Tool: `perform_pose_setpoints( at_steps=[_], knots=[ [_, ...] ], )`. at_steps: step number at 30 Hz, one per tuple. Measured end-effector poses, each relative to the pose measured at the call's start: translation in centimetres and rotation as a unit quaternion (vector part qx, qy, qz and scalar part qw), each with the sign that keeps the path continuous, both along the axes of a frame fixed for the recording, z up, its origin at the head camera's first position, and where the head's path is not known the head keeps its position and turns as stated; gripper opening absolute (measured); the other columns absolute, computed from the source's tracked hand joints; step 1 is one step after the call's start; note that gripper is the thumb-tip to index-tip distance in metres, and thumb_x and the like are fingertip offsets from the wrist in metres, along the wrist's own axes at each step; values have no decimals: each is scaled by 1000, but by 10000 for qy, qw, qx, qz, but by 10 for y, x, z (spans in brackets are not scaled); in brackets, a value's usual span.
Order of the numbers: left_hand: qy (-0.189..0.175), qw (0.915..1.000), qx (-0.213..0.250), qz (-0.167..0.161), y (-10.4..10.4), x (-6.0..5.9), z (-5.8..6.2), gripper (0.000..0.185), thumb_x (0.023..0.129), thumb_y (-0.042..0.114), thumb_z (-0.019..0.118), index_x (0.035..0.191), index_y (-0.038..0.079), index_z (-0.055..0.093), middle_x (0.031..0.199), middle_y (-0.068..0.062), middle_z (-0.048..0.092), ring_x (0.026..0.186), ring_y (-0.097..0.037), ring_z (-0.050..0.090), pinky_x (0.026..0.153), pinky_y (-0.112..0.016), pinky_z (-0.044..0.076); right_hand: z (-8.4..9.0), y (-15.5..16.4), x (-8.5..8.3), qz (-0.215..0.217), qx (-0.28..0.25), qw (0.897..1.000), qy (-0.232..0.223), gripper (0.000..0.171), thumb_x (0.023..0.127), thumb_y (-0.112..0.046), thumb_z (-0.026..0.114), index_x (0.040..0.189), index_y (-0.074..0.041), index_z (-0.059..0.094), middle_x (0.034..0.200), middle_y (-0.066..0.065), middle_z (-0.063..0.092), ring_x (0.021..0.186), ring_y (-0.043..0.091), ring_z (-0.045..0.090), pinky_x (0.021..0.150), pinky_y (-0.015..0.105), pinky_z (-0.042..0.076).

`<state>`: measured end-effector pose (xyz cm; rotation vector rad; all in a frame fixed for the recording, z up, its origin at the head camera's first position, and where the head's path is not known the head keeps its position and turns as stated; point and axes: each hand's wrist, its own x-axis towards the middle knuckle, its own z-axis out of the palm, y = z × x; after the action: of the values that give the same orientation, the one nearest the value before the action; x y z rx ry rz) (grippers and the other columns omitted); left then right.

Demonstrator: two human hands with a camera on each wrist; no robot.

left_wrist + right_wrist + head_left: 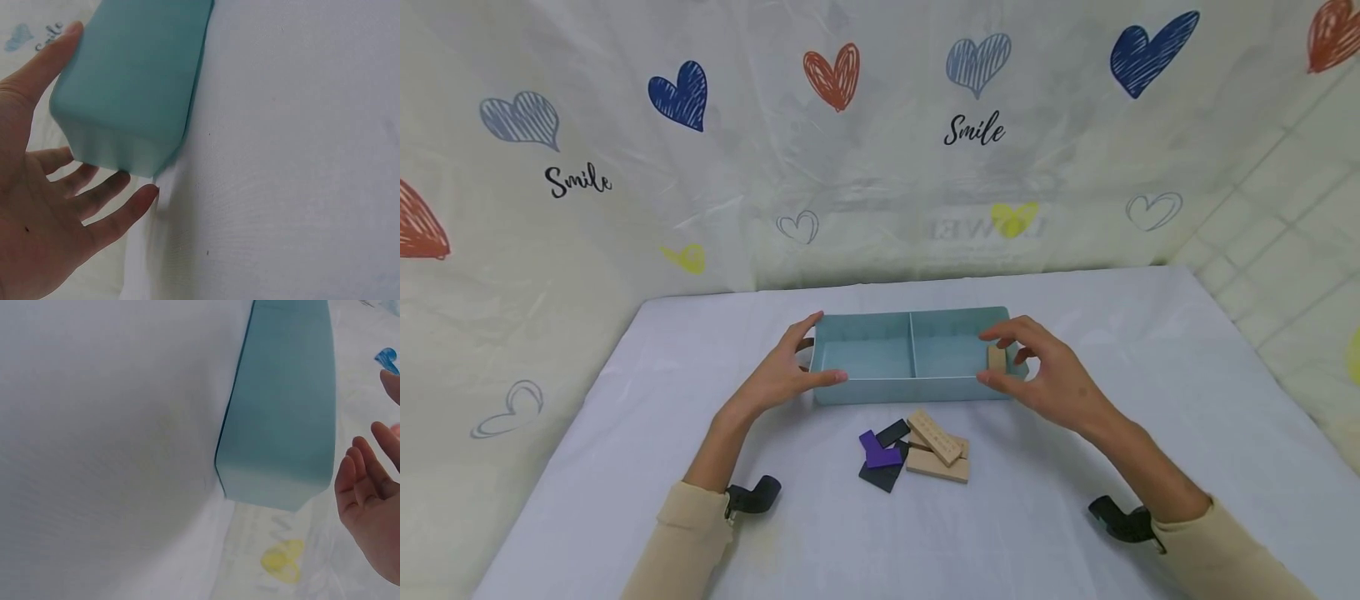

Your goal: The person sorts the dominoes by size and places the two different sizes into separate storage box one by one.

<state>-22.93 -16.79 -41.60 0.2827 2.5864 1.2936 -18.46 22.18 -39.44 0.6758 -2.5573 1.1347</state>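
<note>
- Covering the table (700, 400), a pale cloth; behind it hangs a sheet printed with hearts and the word "Smile"
- Teal tray (910, 388), two compartments, sits mid-table between both hands; a single tan block (996, 357) stands at the right end of its right compartment
- Left hand (782, 371) spread around the tray's left end, thumb on the near wall, fingers reaching round the end wall; left wrist view shows straight fingers beside the tray's end
- Right hand (1048, 371) opened around the right end, thumb at the near corner, forefinger over the rim near the tan block; right wrist view shows relaxed fingers just off the wall
- Loose pile of blocks (917, 450) near the tray's front: tan, purple, dark ones overlapping
</note>
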Motion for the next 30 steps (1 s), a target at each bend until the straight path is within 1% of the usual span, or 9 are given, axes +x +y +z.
perform_pose_setpoints(
  at_steps=[4, 7, 10, 14, 19, 20, 23, 30],
  knots=[
    [-68, 10000, 30, 50, 1, 0, 0, 113, 81, 50, 88, 167, 37, 16, 174, -2, 18, 156, -32, 35, 111, -58, 50, 0, -3, 2, 122, 14, 9999, -7, 45, 84, -11, 87, 125, -15, 69, 117, -4, 65, 102, -1, 54, 81, 20, 52],
    [-76, 10000, 20, 39, 1, 0, 0, 112, 81, 51, 87, 167, 38, 16, 174, -2, 17, 156, -32, 35, 111, -58, 50, 1, -5, 4, 205, -2, 9998, -37, 45, 84, -11, 87, 124, -16, 69, 118, -4, 65, 101, 0, 54, 80, 24, 54],
    [-71, 10000, 25, 32, 1, 0, 0, 112, 81, 51, 87, 167, 37, 16, 174, -2, 17, 156, -33, 35, 110, -58, 50, 2, -8, 6, 253, 16, 9996, -93, 44, 85, -13, 87, 124, -18, 69, 118, -5, 65, 100, 1, 55, 80, 25, 55],
    [-36, 10000, 22, 1, 1, 0, 1, 112, 82, 50, 87, 167, 34, 16, 175, -4, 17, 156, -34, 34, 111, -58, 50, 3, -10, 9, 318, 69, 9992, -215, 43, 86, -16, 86, 125, -20, 69, 119, -7, 65, 100, 4, 58, 81, 23, 54],
    [-18, 10000, 18, -4, 0, -1, -1, 111, 82, 49, 86, 167, 35, 16, 175, -5, 17, 157, -35, 33, 111, -58, 50, 3, -13, 12, 355, 155, 9986, -363, 45, 86, -16, 87, 126, -21, 68, 122, -6, 65, 102, 5, 60, 82, 25, 56],
    [-22, 10000, 23, 8, 0, -1, -1, 111, 82, 49, 87, 167, 36, 16, 175, -4, 17, 157, -34, 34, 111, -58, 50, 3, -14, 13, 359, 167, 9985, -390, 45, 85, -16, 87, 126, -21, 68, 122, -6, 65, 102, 2, 59, 82, 26, 56],
    [-3, 10000, 18, -11, 0, -1, -2, 112, 82, 49, 86, 167, 35, 15, 175, -5, 17, 157, -35, 34, 111, -57, 50, 3, -16, 14, 420, 144, 9980, -445, 46, 85, -16, 88, 126, -21, 68, 122, -6, 65, 103, 2, 60, 82, 26, 57],
    [-38, 10000, 60, 42, 1, -1, 0, 112, 81, 49, 88, 167, 37, 17, 174, 0, 18, 156, -32, 35, 110, -57, 51, 3, -19, 16, 618, 30, 9967, -533, 46, 86, -17, 87, 126, -24, 68, 122, -7, 65, 102, 3, 62, 84, 26, 56]
  ],
)
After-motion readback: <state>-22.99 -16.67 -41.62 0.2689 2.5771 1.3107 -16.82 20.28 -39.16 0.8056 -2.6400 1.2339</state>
